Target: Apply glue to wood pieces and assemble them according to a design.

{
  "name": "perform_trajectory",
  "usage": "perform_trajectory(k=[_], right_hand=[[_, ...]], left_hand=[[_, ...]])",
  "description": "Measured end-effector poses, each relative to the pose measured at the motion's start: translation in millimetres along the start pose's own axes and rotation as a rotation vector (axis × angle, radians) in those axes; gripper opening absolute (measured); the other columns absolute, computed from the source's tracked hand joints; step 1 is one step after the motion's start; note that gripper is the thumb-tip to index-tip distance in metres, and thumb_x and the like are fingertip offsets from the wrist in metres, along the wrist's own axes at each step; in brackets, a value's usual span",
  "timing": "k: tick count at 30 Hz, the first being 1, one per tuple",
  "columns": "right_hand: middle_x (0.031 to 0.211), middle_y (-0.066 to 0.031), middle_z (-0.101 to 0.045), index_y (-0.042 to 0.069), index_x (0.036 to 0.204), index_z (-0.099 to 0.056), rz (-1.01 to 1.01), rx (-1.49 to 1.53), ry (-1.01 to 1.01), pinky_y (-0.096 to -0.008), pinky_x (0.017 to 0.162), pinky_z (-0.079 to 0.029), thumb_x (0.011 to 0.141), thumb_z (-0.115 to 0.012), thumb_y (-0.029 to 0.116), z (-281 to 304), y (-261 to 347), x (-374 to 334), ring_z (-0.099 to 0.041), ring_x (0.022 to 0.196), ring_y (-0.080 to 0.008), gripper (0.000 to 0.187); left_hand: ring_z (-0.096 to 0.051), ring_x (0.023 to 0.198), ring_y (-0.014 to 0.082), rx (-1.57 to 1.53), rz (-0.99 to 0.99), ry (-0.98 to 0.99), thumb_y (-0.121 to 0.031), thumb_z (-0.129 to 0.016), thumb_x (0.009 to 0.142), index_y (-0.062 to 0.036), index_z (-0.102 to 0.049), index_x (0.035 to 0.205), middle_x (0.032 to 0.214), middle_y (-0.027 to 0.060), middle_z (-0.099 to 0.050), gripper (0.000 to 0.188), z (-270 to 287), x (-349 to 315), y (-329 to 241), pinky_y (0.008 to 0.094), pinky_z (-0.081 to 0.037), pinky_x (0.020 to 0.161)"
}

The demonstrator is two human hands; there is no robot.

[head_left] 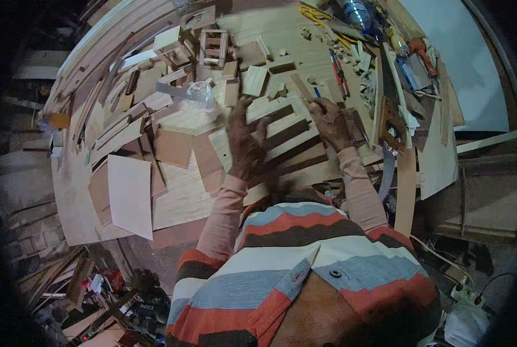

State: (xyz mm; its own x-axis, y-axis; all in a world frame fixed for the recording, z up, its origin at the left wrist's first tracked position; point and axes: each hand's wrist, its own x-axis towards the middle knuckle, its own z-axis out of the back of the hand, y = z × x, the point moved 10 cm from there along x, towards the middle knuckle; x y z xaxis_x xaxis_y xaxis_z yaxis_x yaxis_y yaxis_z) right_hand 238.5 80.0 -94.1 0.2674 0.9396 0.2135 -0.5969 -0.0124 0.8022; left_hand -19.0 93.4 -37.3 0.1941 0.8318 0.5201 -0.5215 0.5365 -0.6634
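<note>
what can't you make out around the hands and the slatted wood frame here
Head view only:
- Slatted frame: the near edge is hidden behind the left hand and the striped shirt.
- Right hand: whether it grips anything is unclear, as the palm faces down and the image is dim.
- Tools at the top of the bench: too small and blurred to tell their kinds.
- Floor clutter: dark, and bent by the fisheye rim.
</note>
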Motion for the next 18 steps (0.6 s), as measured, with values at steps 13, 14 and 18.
perform_trajectory(k=[13,14,18], right_hand=[[0.104,-0.0206,-0.072,-0.006,0.118,-0.066,-0.070,-0.087,0.043,-0.0372,0.081,-0.056,0.098,-0.056,0.019,8.3,8.9,20.1,-0.073,0.088,-0.0278,0.033],[0.102,-0.0207,-0.073,-0.005,0.116,-0.067,-0.002,-0.106,0.051,-0.0376,0.081,-0.056,0.098,-0.056,0.021,4.7,19.3,30.4,-0.073,0.089,-0.0291,0.033],[0.099,-0.0188,-0.073,0.005,0.104,-0.070,-0.092,-0.221,0.139,-0.0465,0.081,-0.053,0.090,-0.065,0.037,-28.2,23.5,69.1,-0.069,0.095,-0.0392,0.035]], left_hand=[[-0.062,0.099,0.0294,-0.190,0.284,-0.109,-0.010,-0.069,0.090,0.0009,-0.047,0.142,0.114,0.0167,-0.063,0.057,31.2,-74.7,61.1,0.0404,-0.050,0.092],[-0.062,0.099,0.0287,-0.134,0.239,-0.109,-0.010,-0.069,0.090,0.0008,-0.045,0.143,0.115,0.0168,-0.063,0.059,31.9,-74.6,57.9,0.0401,-0.050,0.092],[-0.064,0.099,0.0261,-0.250,0.342,-0.110,-0.007,-0.067,0.092,-0.0003,-0.044,0.144,0.114,0.0161,-0.063,0.058,28.7,-78.2,68.5,0.0380,-0.052,0.089]])
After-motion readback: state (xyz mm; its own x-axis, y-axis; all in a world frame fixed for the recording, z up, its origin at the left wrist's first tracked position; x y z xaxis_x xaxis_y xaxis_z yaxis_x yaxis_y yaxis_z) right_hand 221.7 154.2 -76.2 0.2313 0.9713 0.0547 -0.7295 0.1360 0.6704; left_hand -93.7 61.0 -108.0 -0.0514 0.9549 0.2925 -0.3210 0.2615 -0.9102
